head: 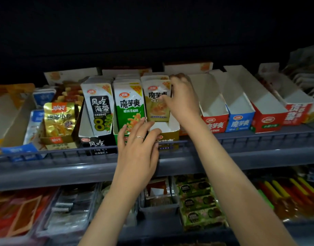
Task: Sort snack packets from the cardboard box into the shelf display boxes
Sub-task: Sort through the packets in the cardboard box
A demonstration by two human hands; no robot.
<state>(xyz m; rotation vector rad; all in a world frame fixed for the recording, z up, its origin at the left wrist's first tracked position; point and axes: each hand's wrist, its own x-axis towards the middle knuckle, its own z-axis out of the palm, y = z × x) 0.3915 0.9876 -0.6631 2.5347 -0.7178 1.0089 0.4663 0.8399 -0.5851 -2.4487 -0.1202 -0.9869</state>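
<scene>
— Right side first?
— The right hand (183,100) is up at the shelf, fingers curled round the right edge of the yellow konjac packets (157,105), thumb on the front packet's face. A firm grip.
— Where do those packets sit?
— Upright in a row inside the yellow display box (171,133), tilted back slightly, between the green konjac packets (130,105) and an empty red display box (214,122).
— And the other one?
— The left hand (139,150) is lower, fingers straight and spread, holding nothing. Fingertips touch the front green packet; the thumb lies over the yellow box's front lip. There is a ring (140,137) on one finger.
— Neighbours?
— The kelp packets (99,107) stand left of the green ones. A blue display box (240,124) sits right of the red one, also empty.
</scene>
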